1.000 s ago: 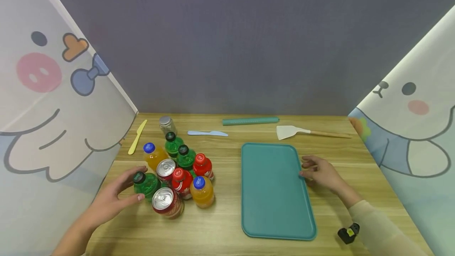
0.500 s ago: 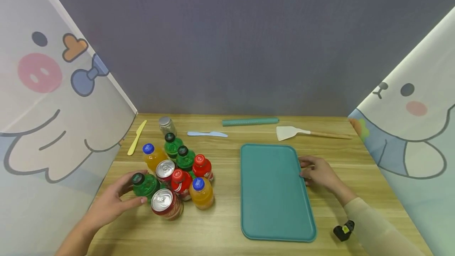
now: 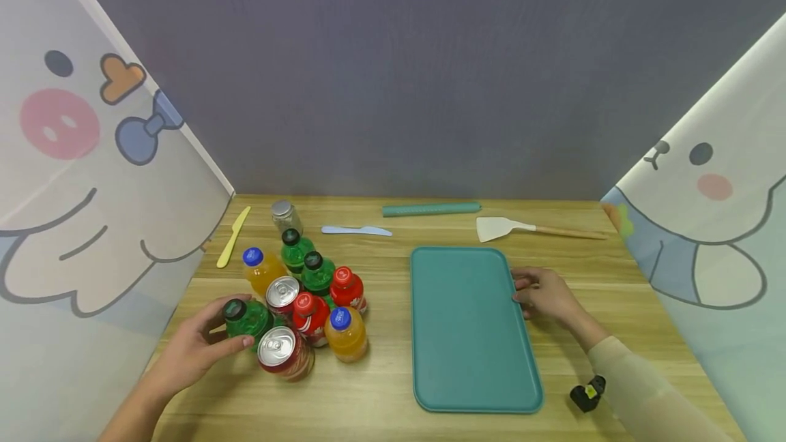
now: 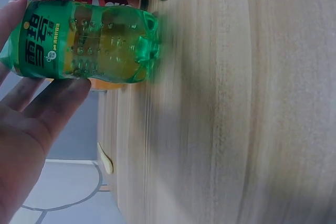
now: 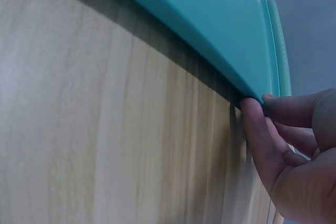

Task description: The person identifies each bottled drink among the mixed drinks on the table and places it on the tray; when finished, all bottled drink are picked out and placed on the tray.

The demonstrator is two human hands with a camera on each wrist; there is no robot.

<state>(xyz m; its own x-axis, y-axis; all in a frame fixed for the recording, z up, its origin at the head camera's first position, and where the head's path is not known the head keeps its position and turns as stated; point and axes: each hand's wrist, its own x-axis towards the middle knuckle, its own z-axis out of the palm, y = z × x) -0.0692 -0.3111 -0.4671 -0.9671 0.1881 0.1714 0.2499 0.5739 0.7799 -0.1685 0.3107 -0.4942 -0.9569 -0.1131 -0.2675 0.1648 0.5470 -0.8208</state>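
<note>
Since a moment ago the teal tray has slid slightly leftward on the counter. At the left, the left hand curls around the green bottle at the near-left edge of the drinks cluster. At the right, the right hand pinches the tray's right rim.

I see a wooden tabletop carrying a cluster of bottles and cans at left, a teal tray at right, and a yellow knife, blue knife, teal roll and spatula along the back.
</note>
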